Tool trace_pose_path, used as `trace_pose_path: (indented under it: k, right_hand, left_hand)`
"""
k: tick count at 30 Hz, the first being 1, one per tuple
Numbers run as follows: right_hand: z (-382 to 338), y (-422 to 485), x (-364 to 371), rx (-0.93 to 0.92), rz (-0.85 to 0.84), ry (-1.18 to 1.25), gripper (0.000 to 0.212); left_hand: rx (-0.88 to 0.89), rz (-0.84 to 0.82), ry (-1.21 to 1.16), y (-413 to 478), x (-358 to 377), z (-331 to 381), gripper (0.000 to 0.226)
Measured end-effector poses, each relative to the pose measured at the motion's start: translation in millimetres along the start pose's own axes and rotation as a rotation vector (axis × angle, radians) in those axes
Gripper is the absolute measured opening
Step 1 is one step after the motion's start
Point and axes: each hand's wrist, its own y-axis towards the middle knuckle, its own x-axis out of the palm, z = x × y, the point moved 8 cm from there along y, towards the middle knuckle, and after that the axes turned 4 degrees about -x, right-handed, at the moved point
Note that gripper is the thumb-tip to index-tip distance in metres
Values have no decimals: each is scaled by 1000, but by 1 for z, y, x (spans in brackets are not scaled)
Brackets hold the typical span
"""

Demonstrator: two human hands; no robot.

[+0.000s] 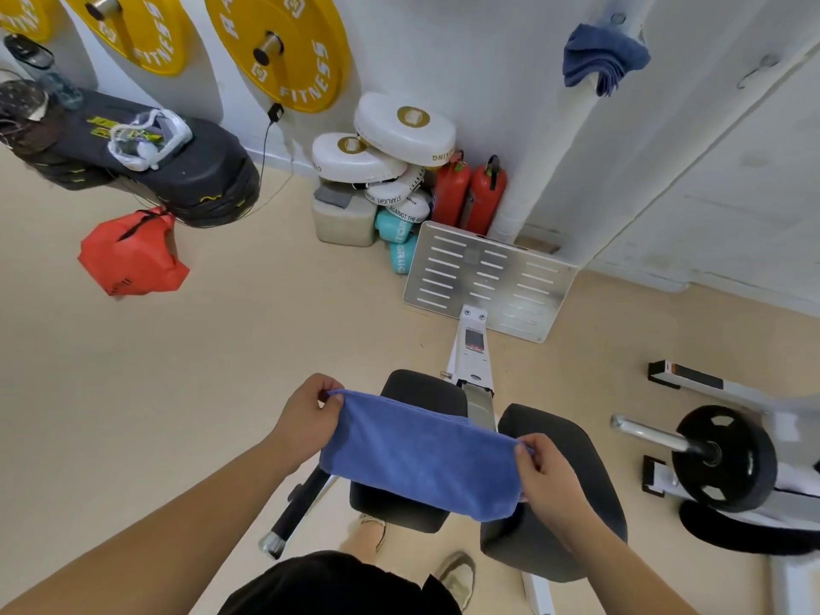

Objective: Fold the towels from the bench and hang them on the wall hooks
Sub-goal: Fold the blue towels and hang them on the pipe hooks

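Hung towel (603, 55) drapes the far hook (617, 17); left hand (306, 419) and right hand (550, 477) pinch the folded towel (421, 454), not yet hung.

- Your black fabric garment (337, 583), plain and dark all over, fills the bottom edge of the view.
- Your left hand (306, 419) and right hand (548, 477) are bare, and so are your forearms (199, 503).
- You wear pale beige low-cut sneakers (457, 579): one shows clearly, the other only partly.
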Motion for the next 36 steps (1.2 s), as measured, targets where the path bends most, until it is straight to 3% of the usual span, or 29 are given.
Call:
trace_pose_path:
  k: [8,13,17,22,26,30,36]
  right_hand:
    - [6,68,12,91,-40,-86,18]
    - [10,91,40,154,-170,-161,45]
    - [12,96,69,171,-367,-155,52]
    - [6,97,83,153,-472,-115,45]
    - [7,98,70,127,-409,-190,11]
    - [6,91,42,156,-279,-92,11]
    - [17,61,31,310,-217,362,27]
  left_hand:
    - [-174,-89,212,75,22,-23,12]
    - [-382,-241,258,81,48,-56,21]
    - [-468,-351,115,73,72,-66,27]
    - [-591,-322,-133,71,71,-82,27]
    - [-590,-380,-166,65,58,-81,36]
    - [-574,-496,-237,54,49,-71,26]
    - [-355,-411,-164,42,23,-47,30]
